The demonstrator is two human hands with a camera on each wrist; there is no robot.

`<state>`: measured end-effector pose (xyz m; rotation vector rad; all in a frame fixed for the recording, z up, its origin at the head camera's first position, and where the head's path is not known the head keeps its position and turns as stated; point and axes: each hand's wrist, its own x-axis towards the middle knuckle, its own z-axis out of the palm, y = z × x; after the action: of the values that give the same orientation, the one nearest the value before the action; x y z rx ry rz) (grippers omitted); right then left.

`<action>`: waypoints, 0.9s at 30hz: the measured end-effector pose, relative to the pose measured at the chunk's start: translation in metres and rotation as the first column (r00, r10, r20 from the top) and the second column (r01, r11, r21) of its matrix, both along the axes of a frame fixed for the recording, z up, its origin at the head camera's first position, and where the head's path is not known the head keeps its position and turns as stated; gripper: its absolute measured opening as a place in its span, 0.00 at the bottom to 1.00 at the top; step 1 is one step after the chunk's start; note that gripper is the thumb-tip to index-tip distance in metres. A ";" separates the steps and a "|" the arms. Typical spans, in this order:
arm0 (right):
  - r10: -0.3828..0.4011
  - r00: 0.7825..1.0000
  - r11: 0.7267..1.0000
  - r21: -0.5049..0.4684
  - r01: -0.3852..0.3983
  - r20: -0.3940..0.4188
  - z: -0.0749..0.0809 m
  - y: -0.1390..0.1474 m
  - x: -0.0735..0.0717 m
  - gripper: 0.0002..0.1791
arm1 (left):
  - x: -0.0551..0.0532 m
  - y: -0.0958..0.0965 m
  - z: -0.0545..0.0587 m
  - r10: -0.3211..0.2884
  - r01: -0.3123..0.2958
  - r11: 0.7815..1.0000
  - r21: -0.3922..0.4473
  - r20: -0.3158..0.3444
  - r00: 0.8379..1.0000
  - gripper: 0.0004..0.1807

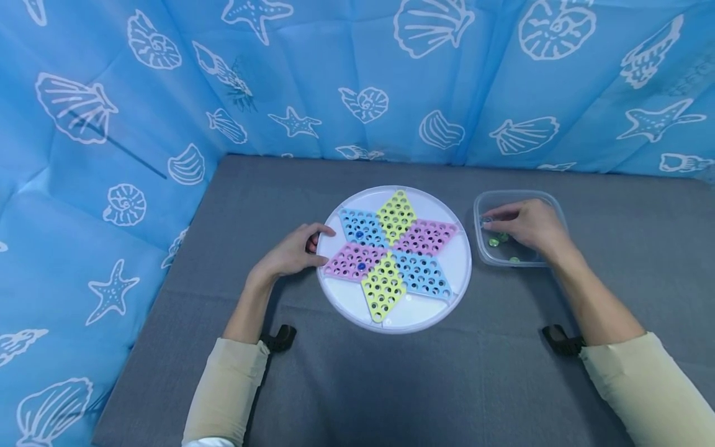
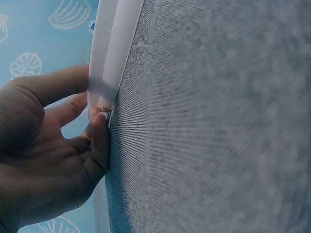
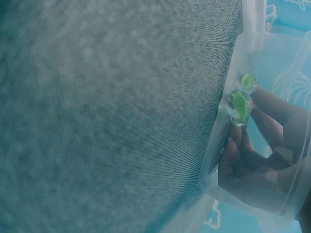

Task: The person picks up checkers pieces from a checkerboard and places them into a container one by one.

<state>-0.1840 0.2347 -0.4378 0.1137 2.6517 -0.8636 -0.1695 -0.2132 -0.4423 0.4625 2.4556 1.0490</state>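
Observation:
A round white Chinese checkers board (image 1: 461, 264) with pink, blue and yellow star points lies in front of me. Two dark blue marbles sit in it, one (image 1: 360, 235) on a blue point, the other (image 1: 362, 266) on a pink one. My left hand (image 1: 296, 248) grips the board's left rim, and the left wrist view has fingertips tucked at its underside. Inside a clear plastic tub (image 1: 550, 197) right of the board, my right hand (image 1: 527, 225) pinches a bluish glass marble (image 1: 486, 220). Several marbles with green swirls, such as this one (image 3: 239, 106), lie by its fingers.
Grey cloth (image 1: 391, 385) covers the table. Behind it and along the left hangs a blue curtain (image 1: 313, 68) printed with white shells and starfish. Black wrist straps (image 1: 561, 340) show at both forearms.

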 end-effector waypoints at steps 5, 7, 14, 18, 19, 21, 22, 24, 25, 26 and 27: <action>0.000 0.999 1.000 -0.004 0.000 -0.032 0.000 -0.001 0.000 0.24 | 0.000 0.000 0.001 0.000 0.000 1.000 -0.006 -0.011 1.000 0.28; 0.005 0.999 1.000 -0.014 -0.006 -0.035 0.000 0.000 0.000 0.24 | -0.001 0.000 0.000 0.000 0.000 1.000 -0.007 -0.012 1.000 0.28; 0.007 0.999 0.997 -0.078 -0.010 -0.032 0.002 0.003 0.001 0.27 | -0.001 0.000 -0.002 -0.004 0.004 1.000 -0.004 -0.011 1.000 0.27; -0.008 0.999 0.995 -0.101 0.002 -0.051 0.005 0.001 0.005 0.26 | -0.001 0.000 -0.002 -0.011 0.011 1.000 0.002 -0.009 1.000 0.27; -0.011 0.998 0.995 -0.104 0.004 -0.064 0.007 0.000 0.006 0.26 | -0.001 0.000 -0.002 -0.011 0.011 1.000 0.003 -0.009 1.000 0.27; -0.025 0.996 0.994 -0.107 0.016 -0.091 0.011 -0.003 0.009 0.26 | -0.001 -0.001 -0.002 -0.011 0.011 1.000 0.005 -0.009 1.000 0.27; -0.031 0.994 0.994 -0.112 0.019 -0.103 0.014 -0.004 0.010 0.26 | -0.001 -0.001 -0.002 -0.011 0.011 1.000 0.005 -0.008 1.000 0.27; -0.036 0.990 0.992 -0.125 0.019 -0.134 0.021 -0.008 0.013 0.25 | -0.001 -0.001 -0.001 -0.009 0.009 1.000 0.005 -0.009 1.000 0.27; -0.032 0.987 0.992 -0.128 0.012 -0.156 0.024 -0.011 0.015 0.25 | -0.001 -0.001 -0.001 -0.008 0.008 1.000 0.005 -0.008 1.000 0.27; -0.029 0.984 0.991 -0.131 0.006 -0.177 0.027 -0.013 0.017 0.24 | 0.000 -0.001 -0.001 -0.008 0.008 1.000 0.004 -0.009 1.000 0.27; -0.024 0.979 0.991 -0.135 -0.004 -0.202 0.030 -0.016 0.018 0.24 | 0.000 -0.001 -0.001 -0.007 0.007 1.000 0.003 -0.009 1.000 0.27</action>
<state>-0.1657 0.2186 -0.4076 0.0048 2.7700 -1.1096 -0.1699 -0.2143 -0.4435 0.4778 2.4591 1.0505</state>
